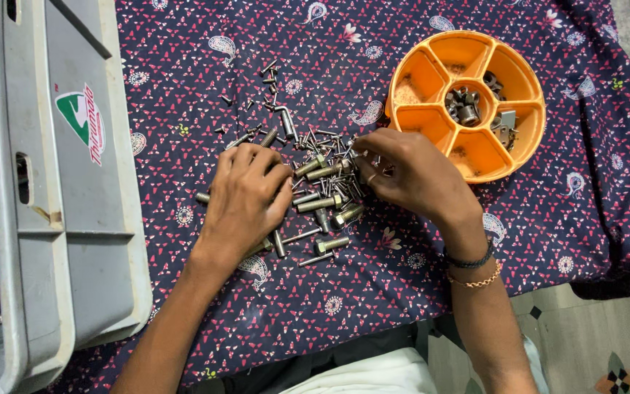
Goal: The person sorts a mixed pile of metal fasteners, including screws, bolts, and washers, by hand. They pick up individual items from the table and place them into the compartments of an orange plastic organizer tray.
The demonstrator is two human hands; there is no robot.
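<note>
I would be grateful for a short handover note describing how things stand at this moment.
Left hand: palm down on the pile of bolts and screws, grip unclear.
Right hand: fingertips pinching among the small pieces at the pile's right edge.
Orange round tray: centre and two right-hand compartments hold some metal parts; the others look nearly bare.
Most hardware lies loose on the patterned cloth. Grey crate at left.
</note>
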